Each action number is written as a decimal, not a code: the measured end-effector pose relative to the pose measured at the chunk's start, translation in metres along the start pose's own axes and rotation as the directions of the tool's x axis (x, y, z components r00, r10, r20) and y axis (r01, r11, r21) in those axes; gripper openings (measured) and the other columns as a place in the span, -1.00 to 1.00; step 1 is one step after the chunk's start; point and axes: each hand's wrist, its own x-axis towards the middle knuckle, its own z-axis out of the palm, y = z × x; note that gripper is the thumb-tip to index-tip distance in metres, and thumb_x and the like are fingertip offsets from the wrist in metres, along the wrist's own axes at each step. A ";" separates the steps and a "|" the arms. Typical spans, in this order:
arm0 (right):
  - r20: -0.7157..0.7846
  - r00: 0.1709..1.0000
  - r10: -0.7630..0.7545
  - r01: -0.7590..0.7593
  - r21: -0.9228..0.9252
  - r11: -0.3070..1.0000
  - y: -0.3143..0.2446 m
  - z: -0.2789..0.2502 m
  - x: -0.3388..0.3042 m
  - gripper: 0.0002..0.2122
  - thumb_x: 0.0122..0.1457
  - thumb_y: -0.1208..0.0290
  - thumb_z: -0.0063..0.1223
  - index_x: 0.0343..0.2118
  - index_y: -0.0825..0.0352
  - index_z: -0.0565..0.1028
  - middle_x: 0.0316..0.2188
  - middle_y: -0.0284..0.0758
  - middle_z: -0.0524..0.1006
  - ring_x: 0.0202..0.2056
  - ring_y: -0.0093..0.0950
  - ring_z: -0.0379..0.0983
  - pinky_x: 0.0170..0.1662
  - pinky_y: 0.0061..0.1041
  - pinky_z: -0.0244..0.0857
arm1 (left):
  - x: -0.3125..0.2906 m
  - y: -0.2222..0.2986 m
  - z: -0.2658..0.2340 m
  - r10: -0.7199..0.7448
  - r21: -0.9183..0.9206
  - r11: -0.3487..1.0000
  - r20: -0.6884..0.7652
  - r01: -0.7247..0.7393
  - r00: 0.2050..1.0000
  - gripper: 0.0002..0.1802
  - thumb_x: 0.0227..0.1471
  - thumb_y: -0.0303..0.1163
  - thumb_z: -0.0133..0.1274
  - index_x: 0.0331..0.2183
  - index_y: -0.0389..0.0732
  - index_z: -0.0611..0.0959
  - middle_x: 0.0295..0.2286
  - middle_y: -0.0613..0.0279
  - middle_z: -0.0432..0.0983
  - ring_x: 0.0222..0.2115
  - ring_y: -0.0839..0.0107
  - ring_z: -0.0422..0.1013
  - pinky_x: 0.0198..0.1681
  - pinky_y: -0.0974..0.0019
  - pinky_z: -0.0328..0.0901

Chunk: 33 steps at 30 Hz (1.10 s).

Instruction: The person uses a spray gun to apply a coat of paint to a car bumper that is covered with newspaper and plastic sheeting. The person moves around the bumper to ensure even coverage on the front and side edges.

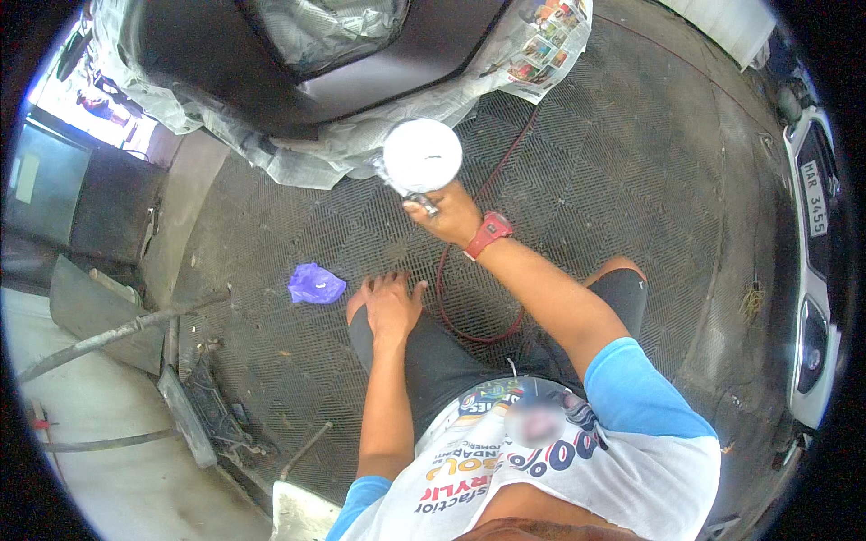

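Left hand [390, 305] resting flat on the knee, fingers spread and holding nothing.
Farther out, right hand [448, 213] closed round the grip of a spray gun [420, 160], white cup on top, near the paper-masked dark car panel [271, 72].

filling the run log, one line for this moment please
right hand: holds spray gun toward masked dark panel | left hand: rests on knee | red hose: on mesh floor
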 end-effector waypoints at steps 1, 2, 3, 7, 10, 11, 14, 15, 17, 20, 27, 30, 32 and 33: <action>-0.036 0.999 -0.030 0.030 -0.007 1.000 0.011 -0.010 -0.004 -0.71 0.22 0.21 0.27 -0.11 0.29 0.65 -0.24 -0.12 0.69 -0.23 -0.08 0.64 -0.16 -0.20 0.51 | 0.000 0.000 0.000 0.002 -0.014 1.000 -0.002 -0.002 1.000 -0.53 0.19 0.01 0.15 -0.07 -0.16 0.74 -0.13 0.07 0.68 -0.02 0.09 0.52 0.25 -0.11 0.13; -0.089 0.996 -0.010 0.010 0.005 1.000 0.021 -0.018 -0.008 -0.75 0.19 0.26 0.32 -0.17 0.30 0.67 -0.29 -0.14 0.69 -0.27 -0.10 0.65 -0.19 -0.22 0.51 | -0.002 -0.001 -0.001 -0.003 -0.027 1.000 -0.003 0.003 1.000 -0.53 0.18 0.01 0.16 -0.07 -0.15 0.74 -0.13 0.07 0.68 -0.02 0.09 0.51 0.25 -0.11 0.13; -0.094 0.995 0.019 -0.026 -0.075 0.997 0.031 -0.031 -0.015 -0.76 0.17 0.30 0.32 -0.16 0.31 0.67 -0.29 -0.15 0.70 -0.28 -0.15 0.66 -0.19 -0.27 0.52 | -0.004 -0.001 -0.002 -0.014 -0.028 1.000 0.005 0.014 1.000 -0.53 0.18 0.01 0.16 -0.07 -0.16 0.74 -0.13 0.08 0.68 -0.01 0.09 0.51 0.25 -0.10 0.13; -0.233 0.972 -0.030 -0.010 -0.171 0.985 0.058 -0.084 -0.030 -0.74 0.16 0.36 0.27 -0.10 0.33 0.66 -0.21 -0.16 0.70 -0.18 -0.21 0.64 -0.04 -0.28 0.47 | -0.005 -0.006 0.001 -0.019 -0.019 1.000 0.009 0.019 1.000 -0.52 0.17 0.00 0.18 -0.07 -0.17 0.74 -0.13 0.09 0.68 0.00 0.10 0.51 0.26 -0.09 0.13; -0.233 0.965 0.121 -0.160 -0.155 0.975 0.074 -0.124 -0.046 -0.60 0.25 0.30 0.15 0.14 0.23 0.53 -0.10 -0.17 0.67 -0.03 -0.14 0.56 0.11 -0.25 0.37 | -0.005 -0.006 0.004 -0.010 0.005 1.000 0.010 0.010 1.000 -0.52 0.17 0.00 0.19 -0.07 -0.18 0.74 -0.12 0.09 0.68 0.00 0.10 0.51 0.26 -0.10 0.13; -0.212 0.966 0.147 -0.196 -0.234 0.952 0.072 -0.138 -0.049 -0.50 0.32 0.24 0.03 0.33 0.12 0.42 -0.02 -0.19 0.66 0.10 -0.11 0.53 0.20 -0.26 0.31 | -0.004 -0.005 0.005 -0.010 0.015 1.000 0.011 0.009 1.000 -0.52 0.17 0.00 0.19 -0.07 -0.18 0.74 -0.13 0.09 0.68 0.00 0.10 0.51 0.26 -0.10 0.13; -0.185 0.977 0.105 -0.158 -0.300 0.941 0.074 -0.166 -0.058 -0.53 0.30 0.21 0.09 0.26 0.20 0.45 0.02 -0.14 0.61 0.08 -0.10 0.50 0.16 -0.24 0.31 | 0.000 0.000 0.006 0.006 0.019 1.000 0.019 -0.007 1.000 -0.52 0.17 0.00 0.19 -0.08 -0.18 0.74 -0.13 0.08 0.68 0.00 0.10 0.51 0.26 -0.10 0.13; -0.182 0.981 0.065 -0.122 -0.324 0.938 0.074 -0.173 -0.060 -0.56 0.27 0.21 0.14 0.18 0.24 0.48 -0.02 -0.14 0.61 0.03 -0.12 0.51 0.11 -0.24 0.34 | 0.001 0.001 0.006 0.008 0.021 1.000 0.025 -0.009 1.000 -0.52 0.17 0.00 0.19 -0.08 -0.18 0.74 -0.12 0.08 0.68 -0.01 0.09 0.51 0.26 -0.10 0.13; -0.192 0.976 -0.102 0.022 -0.379 0.925 0.072 -0.181 -0.054 -0.67 0.17 0.26 0.30 -0.09 0.35 0.60 -0.26 -0.18 0.66 -0.24 -0.23 0.57 -0.10 -0.25 0.44 | 0.005 0.003 0.008 0.015 0.030 0.999 0.033 -0.016 0.999 -0.52 0.17 0.00 0.19 -0.07 -0.18 0.74 -0.12 0.07 0.67 -0.01 0.09 0.51 0.26 -0.10 0.13; -0.090 0.993 0.081 -0.101 -0.249 0.963 0.067 -0.201 -0.039 -0.67 0.23 0.17 0.24 -0.11 0.33 0.59 -0.35 -0.09 0.63 -0.34 -0.28 0.54 -0.18 -0.28 0.43 | 0.009 0.007 0.010 0.021 0.078 0.997 0.065 -0.026 0.998 -0.51 0.16 0.01 0.20 -0.07 -0.18 0.75 -0.12 0.07 0.67 -0.01 0.08 0.51 0.25 -0.10 0.13; -0.227 0.972 -0.062 0.012 -0.215 0.976 0.050 -0.273 0.050 -0.55 0.39 0.15 0.03 0.29 0.16 0.48 -0.41 -0.24 0.67 -0.29 -0.50 0.59 -0.05 -0.42 0.47 | 0.004 0.007 0.012 0.031 0.075 0.997 0.046 -0.035 0.998 -0.52 0.15 0.01 0.20 -0.07 -0.16 0.75 -0.12 0.05 0.67 -0.01 0.07 0.50 0.24 -0.11 0.13; -0.320 0.947 -0.039 -0.019 -0.176 0.984 0.044 -0.310 0.086 -0.56 0.46 0.10 -0.09 0.25 0.23 0.50 -0.42 -0.35 0.65 -0.37 -0.63 0.50 -0.19 -0.50 0.44 | 0.003 0.009 0.004 0.007 0.088 0.996 0.054 -0.012 0.998 -0.52 0.14 0.00 0.21 -0.07 -0.16 0.75 -0.12 0.05 0.67 0.00 0.07 0.50 0.25 -0.11 0.12; -0.342 0.939 -0.030 -0.043 -0.205 0.978 0.044 -0.331 0.111 -0.54 0.50 0.05 -0.21 0.17 0.29 0.54 -0.40 -0.35 0.66 -0.39 -0.63 0.51 -0.34 -0.54 0.40 | -0.002 0.011 -0.004 -0.050 0.104 0.994 0.089 0.041 0.995 -0.52 0.14 0.00 0.21 -0.06 -0.15 0.75 -0.11 0.05 0.67 0.01 0.07 0.49 0.26 -0.11 0.12; -0.344 0.939 -0.010 -0.067 -0.211 0.975 0.038 -0.343 0.124 -0.54 0.51 0.05 -0.24 0.12 0.30 0.56 -0.40 -0.35 0.66 -0.40 -0.63 0.51 -0.41 -0.56 0.37 | -0.005 0.008 -0.004 -0.049 0.105 0.994 0.068 0.042 0.996 -0.52 0.13 0.00 0.22 -0.06 -0.15 0.75 -0.11 0.05 0.67 0.01 0.07 0.49 0.27 -0.11 0.12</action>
